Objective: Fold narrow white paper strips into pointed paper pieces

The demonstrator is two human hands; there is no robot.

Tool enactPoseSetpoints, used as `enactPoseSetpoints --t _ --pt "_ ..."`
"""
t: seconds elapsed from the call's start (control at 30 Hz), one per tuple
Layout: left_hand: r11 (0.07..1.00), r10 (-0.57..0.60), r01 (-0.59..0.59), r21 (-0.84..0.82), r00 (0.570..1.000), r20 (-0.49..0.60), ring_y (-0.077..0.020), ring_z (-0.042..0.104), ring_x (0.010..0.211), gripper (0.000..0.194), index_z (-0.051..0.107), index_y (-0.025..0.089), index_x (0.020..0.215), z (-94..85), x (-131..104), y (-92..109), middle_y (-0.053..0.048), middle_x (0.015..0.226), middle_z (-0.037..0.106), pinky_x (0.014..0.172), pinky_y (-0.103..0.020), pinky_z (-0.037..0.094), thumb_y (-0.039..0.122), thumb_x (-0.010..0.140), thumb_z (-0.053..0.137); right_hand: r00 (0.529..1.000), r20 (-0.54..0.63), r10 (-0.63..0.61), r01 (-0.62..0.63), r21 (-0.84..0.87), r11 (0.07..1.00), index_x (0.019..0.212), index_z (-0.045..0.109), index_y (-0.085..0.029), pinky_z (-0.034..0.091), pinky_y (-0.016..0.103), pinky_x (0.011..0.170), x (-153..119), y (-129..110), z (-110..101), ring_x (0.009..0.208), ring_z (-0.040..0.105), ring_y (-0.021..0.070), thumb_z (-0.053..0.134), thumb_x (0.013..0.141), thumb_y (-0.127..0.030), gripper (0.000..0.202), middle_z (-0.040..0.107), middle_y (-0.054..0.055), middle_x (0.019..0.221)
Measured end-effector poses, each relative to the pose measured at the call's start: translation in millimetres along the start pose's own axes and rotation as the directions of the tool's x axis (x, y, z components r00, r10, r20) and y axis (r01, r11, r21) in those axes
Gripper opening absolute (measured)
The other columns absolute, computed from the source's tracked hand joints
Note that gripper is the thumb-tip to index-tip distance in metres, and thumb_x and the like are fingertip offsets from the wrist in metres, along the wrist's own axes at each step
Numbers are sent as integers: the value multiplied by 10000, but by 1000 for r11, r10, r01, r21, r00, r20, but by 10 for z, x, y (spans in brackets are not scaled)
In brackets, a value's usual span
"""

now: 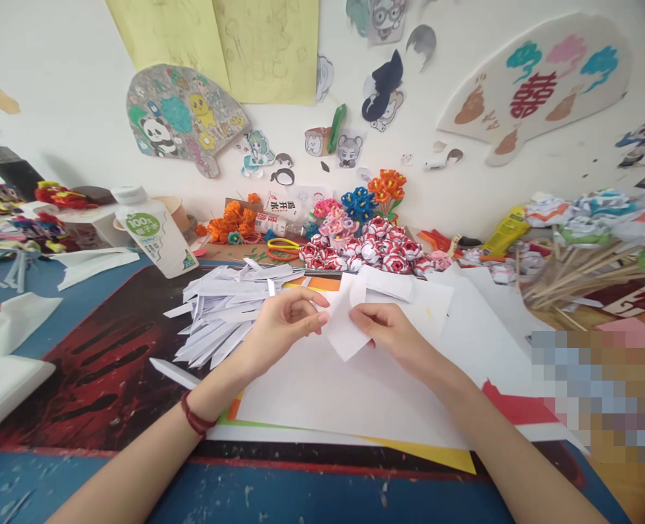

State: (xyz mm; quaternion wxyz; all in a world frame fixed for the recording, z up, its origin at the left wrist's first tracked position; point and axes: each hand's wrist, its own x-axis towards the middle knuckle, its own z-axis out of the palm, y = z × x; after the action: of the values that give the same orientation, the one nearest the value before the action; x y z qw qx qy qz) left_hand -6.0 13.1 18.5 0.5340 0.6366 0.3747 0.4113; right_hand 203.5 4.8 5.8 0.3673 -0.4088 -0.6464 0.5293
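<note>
Blue paint-flecked bench (301, 502) edge runs closest, under stacked large white and yellow paper sheets (355, 393). Above these, both hands pinch one small white paper piece (344, 327): left hand (282, 324) grips its left edge, right hand (391, 331) its right (fold likely crisper with edges aligned first). White folded strips (224, 313) lie just left.

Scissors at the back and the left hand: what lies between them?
In the head view, a heap of folded white paper strips lies between the scissors and the left hand.

A single head-worn view, forward and down, close over the table (311, 495), wall (464, 196) just behind
</note>
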Motion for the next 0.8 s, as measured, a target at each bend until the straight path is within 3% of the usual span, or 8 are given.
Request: enactPoseSetpoints --t 0.17,0.33,0.5,0.7,0.8 --pt "1000 14 -14 -2 986 166 -151 594 714 377 575 149 1038 -38 17 -91 -32 735 636 616 -243 431 413 790 682 1000 30 1 -4 101 995 733 623 -149 290 247 528 -3 6 17 566 370 105 504 898 -477 387 464 -12 635" --pt "1000 -3 4 -1 973 231 -170 608 769 367 609 149 957 17 -33 -68 -60 828 657 663 -265 456 471 787 665 1000 25 19 -18 -15 1000 672 622 -152 316 242 531 -22 -28 39 566 400 111 496 901 -466 409 470 -10 609" --pt "993 -17 -2 120 988 154 -183 606 798 351 651 161 948 82 -69 -24 -58 850 669 693 -285 473 478 798 641 998 5 -59 59 -165 985 637 585 -164 305 242 516 -15 -29 60 549 400 112 502 892 -477 412 468 -20 592" --pt "975 32 -39 219 999 33 -168 577 718 318 688 175 958 100 -46 -55 -30 770 655 616 -263 435 452 812 629 990 16 -138 136 -335 932 632 544 -174 326 246 547 -9 17 104 575 439 120 451 933 -416 397 478 -23 600" --pt "956 30 -35 291 999 24 -150 544 678 317 688 168 963 91 -38 -60 -29 779 646 587 -253 405 443 835 596 987 -49 -154 123 -390 912 686 598 -176 363 259 589 0 33 73 624 507 141 432 945 -408 385 563 1 650"
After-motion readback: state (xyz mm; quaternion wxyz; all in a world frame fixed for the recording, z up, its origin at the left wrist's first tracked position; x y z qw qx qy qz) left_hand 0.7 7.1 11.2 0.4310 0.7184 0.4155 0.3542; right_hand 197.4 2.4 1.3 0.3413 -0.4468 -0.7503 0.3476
